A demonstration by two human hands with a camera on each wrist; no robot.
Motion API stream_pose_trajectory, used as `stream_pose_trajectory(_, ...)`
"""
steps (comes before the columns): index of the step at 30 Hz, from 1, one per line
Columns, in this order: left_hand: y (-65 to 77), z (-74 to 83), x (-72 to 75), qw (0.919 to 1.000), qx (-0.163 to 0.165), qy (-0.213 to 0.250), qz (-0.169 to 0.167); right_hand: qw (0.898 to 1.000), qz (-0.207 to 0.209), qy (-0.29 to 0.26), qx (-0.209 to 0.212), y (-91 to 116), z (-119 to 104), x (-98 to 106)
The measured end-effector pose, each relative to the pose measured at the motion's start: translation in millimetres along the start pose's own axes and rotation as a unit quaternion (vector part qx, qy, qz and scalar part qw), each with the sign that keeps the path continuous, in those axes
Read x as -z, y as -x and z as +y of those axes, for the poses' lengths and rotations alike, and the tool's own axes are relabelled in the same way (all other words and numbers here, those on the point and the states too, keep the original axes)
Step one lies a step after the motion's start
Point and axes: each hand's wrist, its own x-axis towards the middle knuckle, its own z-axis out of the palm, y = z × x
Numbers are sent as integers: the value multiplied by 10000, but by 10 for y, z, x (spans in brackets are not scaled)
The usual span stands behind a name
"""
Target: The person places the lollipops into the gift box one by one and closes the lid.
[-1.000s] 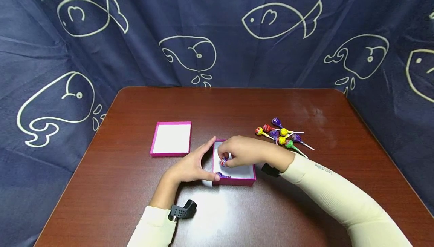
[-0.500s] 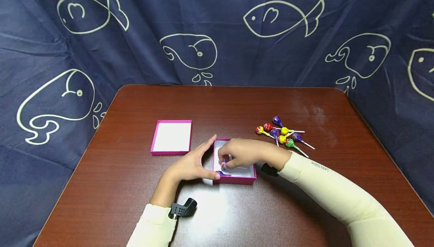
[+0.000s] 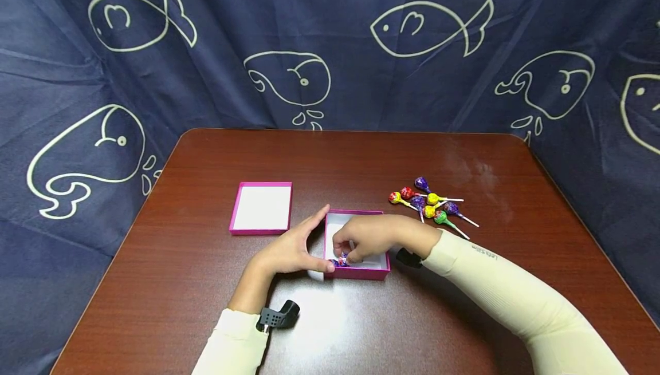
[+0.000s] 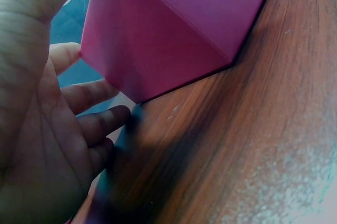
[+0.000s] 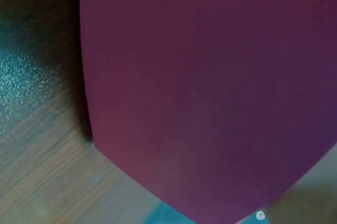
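My left hand (image 3: 291, 252) spans the left side of a pink box (image 3: 361, 273), thumb over the front-left corner and index finger at the back-left one. In the left wrist view, the fingers (image 4: 90, 95) meet the edge of the box's outer wall (image 4: 152, 39). Inside the box, my right hand (image 3: 367, 236) pinches a purple-wrapped lollipop (image 3: 343, 260) near the front wall; its stick is hidden under the hand. Another purple lollipop (image 3: 334, 263) lies beside it, in the front-left corner. Only the box's outer side (image 5: 200, 87) fills the right wrist view, without the hand.
A pink lid (image 3: 261, 209) with a white inside lies upturned, left of the box. Several red, yellow, purple and green lollipops (image 3: 430, 211) are piled to the right on the brown table (image 3: 330, 163). A blue fish-print cloth (image 3: 340, 31) hangs behind.
My right hand has moved slightly toward the front of the box, bringing the lollipop down beside the other one. My left hand keeps its place on the box.
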Motion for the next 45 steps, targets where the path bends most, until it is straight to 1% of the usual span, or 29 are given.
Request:
stream_pose_trajectory(3,3,-10,-7,10000,-16,-17,31,10000,-27,-4,-17,11,-8,16)
stream_pose_trajectory(6,4,-18,-13,10000,-7,-43,52,9999,106,78,33,50,1,58)
stream_pose_trajectory(9,0,-19,-14,10000,8,-65,54,9987,455,168,127,120,33,142)
stream_pose_trajectory(12,-6,-12,-10,9999,-2,-98,38,9957,888,148,211,222,53,281)
stream_pose_trajectory(16,-12,-2,6,9999,-6,-161,42,9884,1511,149,21,374,129,492)
stream_pose_trajectory(18,-15,0,14,9999,-6,-154,43,9836,1782,200,-198,444,207,578)
stream_pose_trajectory(20,-18,-2,15,9999,-9,-140,41,9802,1920,145,-454,506,299,639)
stream_pose_trajectory(22,-17,-5,14,9999,-17,-106,34,9781,1954,-62,-708,558,383,675)
stream_pose_trajectory(25,-13,-10,4,10000,-19,-81,31,9760,1881,-403,-1026,620,495,698)
stream_pose_trajectory(29,-1,-12,-6,10000,1,-59,38,9727,1835,-526,-1316,673,619,704)
stream_pose_trajectory(36,8,-8,-12,9999,14,-75,86,9666,1689,-770,-1768,701,806,670)
stream_pose_trajectory(39,14,-7,-11,9999,17,-98,79,9672,1606,-733,-1824,696,877,633)
stream_pose_trajectory(42,16,-7,-11,9999,26,-107,69,9706,1561,-503,-1763,686,919,605)
stream_pose_trajectory(45,12,-3,-12,9999,6,-107,70,9715,1532,-230,-1792,684,931,589)
